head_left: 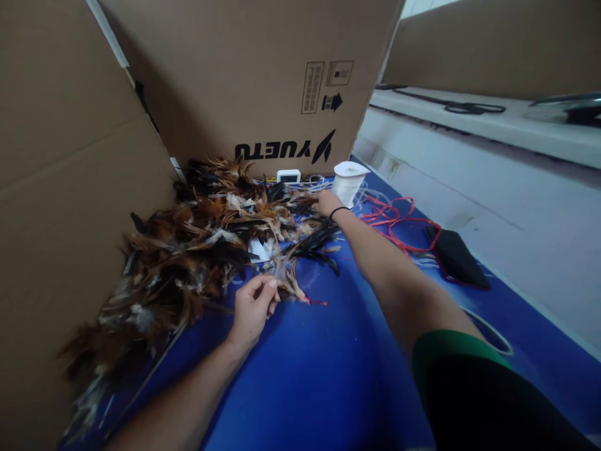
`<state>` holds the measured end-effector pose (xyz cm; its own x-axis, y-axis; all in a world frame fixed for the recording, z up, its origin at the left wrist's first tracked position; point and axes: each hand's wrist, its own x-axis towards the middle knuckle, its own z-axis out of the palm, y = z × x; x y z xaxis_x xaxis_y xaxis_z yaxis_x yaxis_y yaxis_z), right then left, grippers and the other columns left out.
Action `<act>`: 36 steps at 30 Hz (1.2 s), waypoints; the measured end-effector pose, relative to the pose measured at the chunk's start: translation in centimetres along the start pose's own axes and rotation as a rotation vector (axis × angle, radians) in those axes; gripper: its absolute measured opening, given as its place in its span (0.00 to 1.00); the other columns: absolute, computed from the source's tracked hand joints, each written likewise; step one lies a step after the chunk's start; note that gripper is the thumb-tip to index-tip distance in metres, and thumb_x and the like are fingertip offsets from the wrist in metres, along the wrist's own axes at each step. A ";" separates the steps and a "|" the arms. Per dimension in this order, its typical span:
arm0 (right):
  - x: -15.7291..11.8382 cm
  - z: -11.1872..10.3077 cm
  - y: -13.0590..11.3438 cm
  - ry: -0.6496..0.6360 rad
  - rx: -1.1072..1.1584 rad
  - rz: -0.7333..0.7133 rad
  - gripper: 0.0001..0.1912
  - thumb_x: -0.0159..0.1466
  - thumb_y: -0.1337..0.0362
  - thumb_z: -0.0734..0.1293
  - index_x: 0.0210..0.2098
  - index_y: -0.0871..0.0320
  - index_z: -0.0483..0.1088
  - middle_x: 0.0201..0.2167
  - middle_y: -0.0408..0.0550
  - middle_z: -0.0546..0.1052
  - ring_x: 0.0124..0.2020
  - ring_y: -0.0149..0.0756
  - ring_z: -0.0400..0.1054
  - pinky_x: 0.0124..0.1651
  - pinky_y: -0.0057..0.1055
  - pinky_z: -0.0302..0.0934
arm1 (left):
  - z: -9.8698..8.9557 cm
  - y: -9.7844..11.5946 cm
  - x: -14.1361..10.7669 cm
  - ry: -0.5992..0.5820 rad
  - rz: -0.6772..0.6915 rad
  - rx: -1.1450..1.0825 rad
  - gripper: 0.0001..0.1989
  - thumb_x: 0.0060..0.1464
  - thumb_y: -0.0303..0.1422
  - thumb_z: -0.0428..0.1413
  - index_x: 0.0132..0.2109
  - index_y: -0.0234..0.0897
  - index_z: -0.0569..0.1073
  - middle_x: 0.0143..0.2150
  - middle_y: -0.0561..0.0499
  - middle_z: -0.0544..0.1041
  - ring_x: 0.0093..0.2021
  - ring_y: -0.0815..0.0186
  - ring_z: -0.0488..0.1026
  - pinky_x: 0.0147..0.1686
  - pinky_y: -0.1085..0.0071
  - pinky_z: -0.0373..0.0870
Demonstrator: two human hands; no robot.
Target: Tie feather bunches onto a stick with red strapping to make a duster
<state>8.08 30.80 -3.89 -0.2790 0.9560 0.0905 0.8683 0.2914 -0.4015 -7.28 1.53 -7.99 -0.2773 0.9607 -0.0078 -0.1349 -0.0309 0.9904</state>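
My left hand (253,307) is closed in a pinch on a feather (280,268), its thumb and forefinger pressed together at the front edge of a big heap of feathers (183,250). The heap is brown, black and whitish. Farther back, my right hand (327,203) reaches into the heap's right side with curled fingers at some feathers; the fingertips are partly hidden. Just behind it stands a white spool (349,181). A short red thread (318,302) sticks out from feathers right of my left hand.
Cardboard walls (225,75) stand at the back and left of the blue table (300,388). Tangled red cord (399,225) lies at right, beside a dark flat case (460,257). A small white device (288,176) sits by the back wall. A white ledge (469,138) runs along the right.
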 end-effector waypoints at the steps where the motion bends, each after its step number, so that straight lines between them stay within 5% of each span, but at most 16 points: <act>1: 0.0 -0.3 0.0 0.012 0.038 0.007 0.08 0.55 0.73 0.69 0.35 0.62 0.77 0.37 0.56 0.79 0.47 0.48 0.72 0.50 0.36 0.64 | 0.0 0.0 0.0 -0.003 0.004 0.003 0.14 0.54 0.42 0.58 0.33 0.33 0.74 0.22 0.56 0.67 0.16 0.78 0.60 0.14 0.81 0.53; 5: -0.8 -2.1 -0.2 0.042 0.248 0.013 0.02 0.59 0.70 0.68 0.31 0.62 0.74 0.26 0.49 0.77 0.29 0.36 0.72 0.31 0.29 0.66 | 0.0 -0.1 0.0 -0.015 0.023 0.009 0.14 0.54 0.41 0.57 0.33 0.33 0.74 0.22 0.56 0.68 0.16 0.78 0.60 0.14 0.81 0.54; 8: -1.8 -3.7 -0.6 0.021 0.690 0.049 0.03 0.60 0.69 0.69 0.30 0.61 0.70 0.22 0.47 0.76 0.23 0.30 0.70 0.23 0.24 0.60 | 0.0 -0.1 0.0 -0.015 0.031 0.012 0.14 0.54 0.41 0.57 0.33 0.33 0.74 0.22 0.56 0.68 0.16 0.78 0.60 0.14 0.81 0.54; 12: -3.3 -6.2 -1.0 -0.086 1.115 0.086 0.07 0.66 0.70 0.63 0.31 0.61 0.68 0.24 0.47 0.76 0.24 0.29 0.72 0.22 0.21 0.60 | -0.1 -0.2 0.0 -0.024 0.048 0.020 0.14 0.54 0.41 0.57 0.33 0.33 0.74 0.22 0.56 0.68 0.16 0.78 0.60 0.14 0.81 0.54; 19: -6.3 -9.0 -1.7 -0.155 1.181 0.084 0.08 0.69 0.69 0.58 0.37 0.63 0.68 0.28 0.52 0.79 0.26 0.30 0.73 0.26 0.24 0.65 | -0.1 -0.2 -0.1 -0.031 0.058 0.024 0.13 0.54 0.41 0.57 0.32 0.33 0.74 0.21 0.56 0.68 0.16 0.78 0.60 0.13 0.81 0.53; 24: -7.0 -8.8 -0.8 -0.085 1.009 0.081 0.05 0.63 0.73 0.62 0.33 0.62 0.69 0.27 0.50 0.79 0.25 0.32 0.73 0.23 0.24 0.62 | -0.1 0.0 -0.2 -0.030 0.075 0.030 0.13 0.54 0.41 0.57 0.32 0.33 0.73 0.21 0.56 0.68 0.16 0.78 0.60 0.13 0.81 0.54; 29: -5.9 -6.9 0.5 0.071 0.318 0.090 0.09 0.59 0.73 0.65 0.38 0.62 0.73 0.33 0.51 0.80 0.34 0.39 0.75 0.37 0.33 0.68 | 0.0 -0.3 -0.2 -0.040 0.082 0.036 0.13 0.54 0.41 0.57 0.32 0.33 0.73 0.21 0.56 0.68 0.16 0.78 0.60 0.14 0.81 0.54; 32: -5.2 -5.0 0.6 0.120 -0.088 -0.082 0.21 0.55 0.72 0.68 0.49 0.62 0.72 0.46 0.55 0.78 0.48 0.44 0.72 0.52 0.37 0.64 | -0.1 -0.4 -0.2 -0.041 0.079 0.032 0.13 0.54 0.41 0.57 0.32 0.33 0.73 0.21 0.56 0.68 0.16 0.78 0.60 0.14 0.81 0.54; 36: -4.1 -1.6 -0.2 -0.029 -0.187 -0.406 0.31 0.54 0.73 0.69 0.58 0.64 0.67 0.57 0.59 0.71 0.58 0.43 0.65 0.61 0.35 0.57 | -0.2 -0.6 -0.2 -0.051 0.082 0.053 0.13 0.56 0.41 0.56 0.33 0.34 0.74 0.22 0.56 0.68 0.16 0.78 0.60 0.15 0.80 0.55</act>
<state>9.67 26.91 -2.73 -0.6217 0.7621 0.1806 0.7442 0.6467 -0.1671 -7.33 1.35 -8.56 -0.2367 0.9683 0.0793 -0.0626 -0.0967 0.9933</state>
